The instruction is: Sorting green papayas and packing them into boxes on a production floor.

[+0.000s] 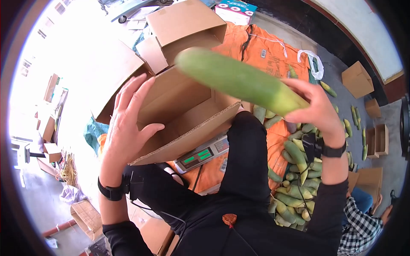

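My right hand (312,108) grips the pale yellow-green end of a large green radish (230,76), which slants up to the left above an open cardboard box (189,134). At the box's left side, my left hand (128,118) is raised with its fingers and thumb apart, holding nothing. The visible part of the box's inside shows bare cardboard. Beneath the box is a digital scale (195,158) with lit green displays. A heap of similar green radishes (294,192) lies to the right of my legs.
More open cardboard boxes (185,22) stand beyond the box. Orange woven sacking (269,57) covers the floor ahead, with a white plastic bag (315,64) at its edge. Small cartons (358,80) and scattered radishes lie at the right. A person in a checked shirt (362,224) is at the lower right.
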`<act>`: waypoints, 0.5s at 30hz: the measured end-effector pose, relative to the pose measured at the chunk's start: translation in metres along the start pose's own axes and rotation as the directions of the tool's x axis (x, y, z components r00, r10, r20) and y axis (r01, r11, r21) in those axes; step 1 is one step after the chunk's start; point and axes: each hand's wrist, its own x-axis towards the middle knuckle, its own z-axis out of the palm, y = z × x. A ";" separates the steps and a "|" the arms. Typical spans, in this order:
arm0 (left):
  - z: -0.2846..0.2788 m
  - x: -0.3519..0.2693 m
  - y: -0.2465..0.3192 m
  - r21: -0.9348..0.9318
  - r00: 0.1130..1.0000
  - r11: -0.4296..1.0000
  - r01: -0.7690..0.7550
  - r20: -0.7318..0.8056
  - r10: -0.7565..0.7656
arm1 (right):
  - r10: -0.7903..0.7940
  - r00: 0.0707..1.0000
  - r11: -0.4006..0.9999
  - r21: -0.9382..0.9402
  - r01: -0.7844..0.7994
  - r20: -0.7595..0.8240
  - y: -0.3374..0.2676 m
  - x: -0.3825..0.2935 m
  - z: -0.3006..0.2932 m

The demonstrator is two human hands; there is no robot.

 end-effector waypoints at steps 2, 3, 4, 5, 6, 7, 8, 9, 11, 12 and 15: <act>-0.006 -0.001 0.000 0.207 0.996 0.975 -0.081 -0.029 0.089 | -0.011 0.985 0.997 -0.075 0.024 0.170 -0.021 0.031 0.026; -0.009 0.000 -0.002 0.209 0.996 0.975 -0.079 -0.024 0.086 | -0.073 0.967 0.980 -0.161 0.115 0.243 -0.027 0.045 0.036; -0.009 0.003 -0.003 0.211 0.991 0.968 -0.136 0.022 0.134 | -0.129 0.947 0.955 -0.222 0.199 0.294 -0.031 0.054 0.044; -0.009 0.005 -0.005 0.210 0.981 0.959 -0.192 0.070 0.181 | -0.178 0.920 0.919 -0.274 0.282 0.348 -0.034 0.061 0.052; -0.011 -0.001 -0.010 0.220 0.982 0.958 -0.183 0.086 0.168 | -0.244 0.887 0.906 -0.233 0.353 0.392 -0.032 0.072 0.066; -0.009 -0.002 -0.015 0.054 0.970 0.997 -0.057 0.238 0.042 | -0.237 0.891 0.911 -0.231 0.342 0.387 -0.033 0.076 0.073; -0.006 -0.004 -0.020 -0.088 0.913 0.991 0.098 0.404 -0.054 | -0.212 0.880 0.896 -0.275 0.349 0.425 -0.033 0.080 0.078; -0.004 -0.007 -0.025 -0.087 0.908 0.992 0.095 0.415 -0.050 | -0.190 0.866 0.879 -0.314 0.360 0.463 -0.032 0.084 0.081; 0.004 -0.017 -0.034 -0.189 0.925 0.977 0.101 0.379 -0.022 | -0.154 0.862 0.866 -0.354 0.353 0.482 -0.028 0.092 0.081; 0.010 -0.024 -0.043 -0.224 0.940 0.970 0.093 0.340 -0.011 | -0.160 0.891 0.916 -0.273 0.294 0.425 -0.022 0.095 0.080; 0.010 -0.025 -0.050 -0.306 0.932 0.926 0.223 0.344 -0.111 | -0.255 0.958 0.965 -0.031 0.261 0.136 0.009 0.094 0.050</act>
